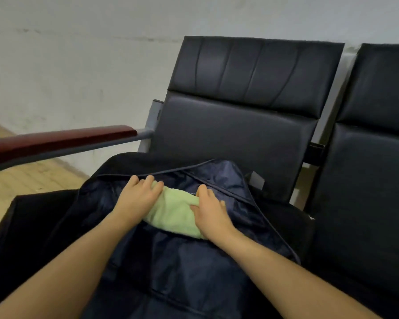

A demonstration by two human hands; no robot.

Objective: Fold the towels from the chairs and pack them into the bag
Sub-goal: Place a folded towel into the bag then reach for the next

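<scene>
Pressed green towel [174, 212] into bag [171, 268] mouth, toward chair [240, 125] back: left hand [137, 196] flat-fingered, right hand [211, 211] pinching (keeps fold intact).

You can read no words, numbers, labels or signs here, not on anything you see in front of you.

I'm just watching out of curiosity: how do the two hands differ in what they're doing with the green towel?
The left hand lies fairly flat on the green towel, its fingers reaching over the far edge; the right hand curls and grips the towel's right end. The left hand sits farther up than the right. Both hands touch the towel inside the open navy bag.
</scene>
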